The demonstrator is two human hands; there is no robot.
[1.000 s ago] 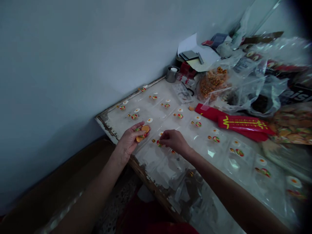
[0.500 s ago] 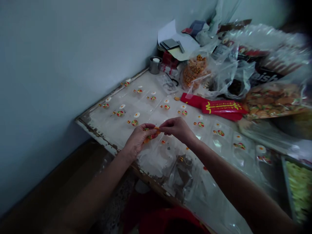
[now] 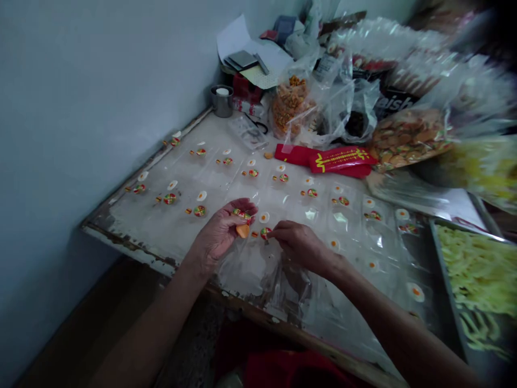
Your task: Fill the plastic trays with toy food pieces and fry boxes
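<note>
My left hand (image 3: 218, 233) is curled around several pizza-shaped gummy candies (image 3: 242, 231). One shows its plain orange underside below the thumb. The fingertips of my right hand (image 3: 305, 247) are pressed together at the edge of another round pizza-shaped gummy candy (image 3: 265, 233), low over a clear plastic bag. Just above that candy lies a fried-egg gummy candy (image 3: 264, 217), and to its left a small burger-like candy (image 3: 254, 234). Rows of clear bags cover the tabletop (image 3: 133, 215), many bearing a similar egg, pizza and small striped candy.
Red packets with yellow print (image 3: 343, 160) lie behind the rows. Farther back stand a bag of orange-brown pieces (image 3: 293, 108), a bag of round candies (image 3: 407, 137) and a metal cup (image 3: 222, 101). A metal tray (image 3: 442, 269) with pale yellow strips is at the right. A wall (image 3: 81, 97) borders the left.
My right hand has moved away from my left and down to the bags, with a pizza-shaped candy now at its fingertips. The view has shifted right, showing more of the tray.
</note>
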